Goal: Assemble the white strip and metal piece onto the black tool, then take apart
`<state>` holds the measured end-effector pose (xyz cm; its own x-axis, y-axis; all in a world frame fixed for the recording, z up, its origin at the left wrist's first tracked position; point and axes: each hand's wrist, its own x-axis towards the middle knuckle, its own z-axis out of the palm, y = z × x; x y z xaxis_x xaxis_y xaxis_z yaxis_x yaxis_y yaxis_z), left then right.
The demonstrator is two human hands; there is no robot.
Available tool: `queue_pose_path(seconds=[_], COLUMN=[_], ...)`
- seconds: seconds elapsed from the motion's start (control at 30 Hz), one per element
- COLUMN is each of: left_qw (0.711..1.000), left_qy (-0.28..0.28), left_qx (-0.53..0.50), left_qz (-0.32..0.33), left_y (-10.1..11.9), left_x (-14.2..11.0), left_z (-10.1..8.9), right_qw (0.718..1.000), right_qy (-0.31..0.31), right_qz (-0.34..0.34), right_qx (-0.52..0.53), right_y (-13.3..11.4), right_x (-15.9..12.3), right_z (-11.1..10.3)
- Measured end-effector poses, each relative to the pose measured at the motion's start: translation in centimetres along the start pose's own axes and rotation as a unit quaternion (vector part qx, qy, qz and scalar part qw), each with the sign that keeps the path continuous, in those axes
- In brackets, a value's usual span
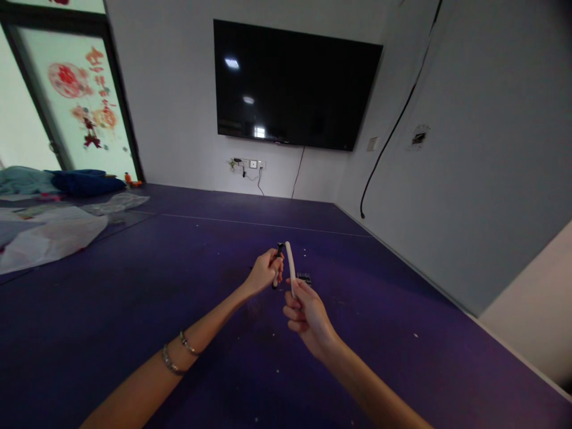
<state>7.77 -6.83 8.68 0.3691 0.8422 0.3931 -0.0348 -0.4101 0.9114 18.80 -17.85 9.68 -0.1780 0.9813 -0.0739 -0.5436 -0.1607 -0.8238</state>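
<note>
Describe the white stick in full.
The white stick is slim, plain and off-white, with a rounded top end and a slight bend. Its surface looks smooth and matte, perhaps plastic; the material is not certain. It stands near upright in view, top leaning a little left, pinched near its lower end by the right hand. Its top is right beside the head of the dark tool in the left hand; whether they touch I can't tell.
</note>
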Motion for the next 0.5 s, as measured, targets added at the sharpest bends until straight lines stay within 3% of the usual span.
queue_pose_path(seconds=[0.07,0.13,0.2,0.3,0.37,0.5], left_qw=[0.999,0.992,0.975,0.941,0.927,0.911], left_qy=[0.0,-0.016,-0.058,-0.14,-0.18,-0.233], left_qx=[-0.007,-0.007,-0.02,-0.054,-0.069,-0.093], left_qz=[-0.044,-0.122,-0.213,-0.302,-0.322,-0.327], left_y=[0.5,1.0,1.4,1.8,1.9,1.5], left_x=[0.2,0.4,0.4,0.4,0.4,0.3], left_z=[-0.5,-1.2,-2.0,-3.0,-3.4,-3.5], right_qw=[0.998,0.986,0.954,0.891,0.847,0.789], right_qy=[-0.003,0.006,0.02,0.038,0.045,0.055], right_qz=[-0.041,-0.126,-0.209,-0.276,-0.291,-0.238], right_qx=[-0.04,-0.11,-0.215,-0.359,-0.443,-0.565], right_y=[-1.2,-3.0,-5.3,-8.2,-9.3,-9.0], right_x=[0.2,0.9,2.2,4.6,6.0,7.6], right_z=[-0.1,-0.6,-1.6,-3.7,-5.1,-7.0])
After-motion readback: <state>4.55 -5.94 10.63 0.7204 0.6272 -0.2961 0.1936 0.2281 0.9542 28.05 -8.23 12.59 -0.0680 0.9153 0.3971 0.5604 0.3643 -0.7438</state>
